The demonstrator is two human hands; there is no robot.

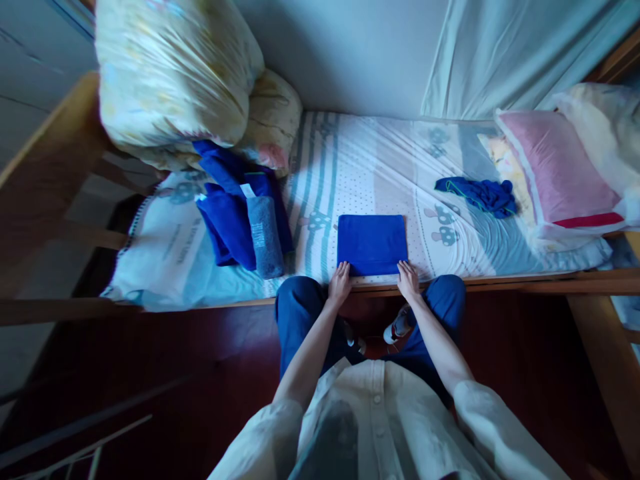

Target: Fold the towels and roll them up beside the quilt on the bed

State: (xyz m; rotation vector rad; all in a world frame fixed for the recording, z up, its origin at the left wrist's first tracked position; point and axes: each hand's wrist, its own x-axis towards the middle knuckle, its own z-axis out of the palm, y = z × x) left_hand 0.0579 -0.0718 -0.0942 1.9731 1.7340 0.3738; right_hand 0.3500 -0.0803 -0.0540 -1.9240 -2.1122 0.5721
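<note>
A blue towel [373, 243], folded into a flat rectangle, lies on the bed near its front edge. My left hand [339, 283] holds the towel's near left corner, fingers closed on the edge. At the near right corner, my right hand [409, 280] grips in the same way. Both thumbs and the undersides of the fingers are hard to make out. Left of the towel is a pile of blue cloths [225, 223], with a rolled grey-blue towel [265, 237] lying against it. A crumpled dark blue cloth with green edging [480, 195] rests farther right.
The bed's patterned sheet [370, 167] stretches between large floral bedding bundles [175, 73] at left and a pink pillow [563, 167] at right. A wooden rail [500, 285] runs along the front. Behind hangs a pale curtain [505, 60]. My knees touch or nearly touch the bed's edge.
</note>
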